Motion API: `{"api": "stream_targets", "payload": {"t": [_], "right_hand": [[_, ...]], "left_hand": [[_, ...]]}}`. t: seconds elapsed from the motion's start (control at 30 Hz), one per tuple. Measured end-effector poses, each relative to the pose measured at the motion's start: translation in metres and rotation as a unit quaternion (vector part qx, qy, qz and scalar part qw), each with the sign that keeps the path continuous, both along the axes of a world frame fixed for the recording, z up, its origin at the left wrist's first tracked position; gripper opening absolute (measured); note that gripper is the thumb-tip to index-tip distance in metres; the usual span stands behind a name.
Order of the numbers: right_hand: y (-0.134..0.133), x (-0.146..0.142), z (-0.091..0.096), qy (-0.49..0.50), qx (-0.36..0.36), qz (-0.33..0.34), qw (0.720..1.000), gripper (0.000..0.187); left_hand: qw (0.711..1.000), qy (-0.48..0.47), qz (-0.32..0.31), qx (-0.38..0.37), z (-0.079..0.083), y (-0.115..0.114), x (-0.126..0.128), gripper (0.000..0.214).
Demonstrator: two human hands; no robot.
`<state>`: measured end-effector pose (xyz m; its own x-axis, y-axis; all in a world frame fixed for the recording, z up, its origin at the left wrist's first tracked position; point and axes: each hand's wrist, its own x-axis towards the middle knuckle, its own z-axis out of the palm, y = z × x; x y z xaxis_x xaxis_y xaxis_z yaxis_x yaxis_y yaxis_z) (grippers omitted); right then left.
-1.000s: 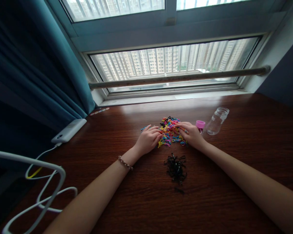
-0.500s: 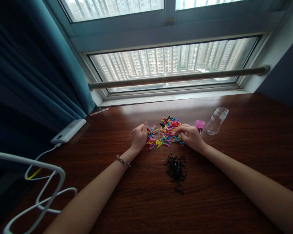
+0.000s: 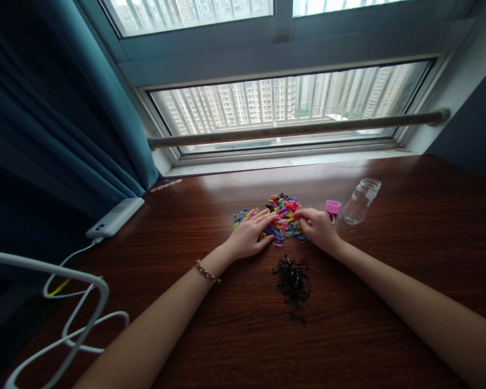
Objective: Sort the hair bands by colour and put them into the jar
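Note:
A pile of small, brightly coloured elastic hair bands (image 3: 282,215) lies on the table, with some black ones at its far edge. My left hand (image 3: 249,236) rests palm down over the left part of this pile, fingers stretched out. At the pile's right edge is my right hand (image 3: 315,227), its fingers bent together in a pinch. Whatever sits between those fingertips is too small or hidden to make out. Closer to me is a separate heap of black bands (image 3: 292,278), touched by neither hand.
Right of my right hand stand a pink-topped container (image 3: 332,206) and a clear open jar (image 3: 362,202). A white power bank (image 3: 115,218) with a white cable lies at the left, beside the blue curtain (image 3: 117,124). Beyond the wooden table (image 3: 235,335) is a window with a rail (image 3: 291,131).
My left hand has gone from curled at the pile's left side to flat and spread over it, shifting right. My right hand keeps nearly the same place and pinch.

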<state>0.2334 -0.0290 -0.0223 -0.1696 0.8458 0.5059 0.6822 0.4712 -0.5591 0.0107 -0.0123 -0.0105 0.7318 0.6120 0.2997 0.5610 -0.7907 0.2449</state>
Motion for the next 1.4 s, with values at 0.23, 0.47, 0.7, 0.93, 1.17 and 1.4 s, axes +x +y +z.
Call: {"api": "stream_targets", "payload": {"t": [0.23, 0.47, 0.7, 0.93, 1.17, 1.4], "right_hand": [[0.002, 0.005, 0.001, -0.003, -0.015, -0.103, 0.995, 0.022], [0.001, -0.001, 0.0, -0.011, 0.03, 0.053, 0.998, 0.028], [-0.003, -0.003, -0.002, -0.076, 0.034, 0.09, 0.992, 0.031], [-0.001, 0.003, 0.001, -0.038, 0.031, -0.055, 0.997, 0.027], [0.0, 0.004, -0.002, -0.07, -0.025, -0.105, 0.992, 0.024], [-0.003, -0.008, 0.002, 0.114, -0.076, 0.161, 0.977, 0.041]], "left_hand": [[0.996, -0.027, 0.078, 0.046, -0.009, 0.01, -0.01, 0.029], [0.976, -0.095, 0.157, 0.113, -0.007, 0.014, -0.014, 0.024], [0.993, -0.008, -0.093, 0.066, -0.002, 0.007, -0.011, 0.036], [0.99, -0.052, 0.05, 0.118, -0.008, 0.012, -0.016, 0.023], [0.963, -0.097, 0.218, 0.123, -0.01, 0.016, -0.019, 0.023], [0.982, -0.175, 0.064, 0.022, -0.006, 0.011, -0.014, 0.039]]}}
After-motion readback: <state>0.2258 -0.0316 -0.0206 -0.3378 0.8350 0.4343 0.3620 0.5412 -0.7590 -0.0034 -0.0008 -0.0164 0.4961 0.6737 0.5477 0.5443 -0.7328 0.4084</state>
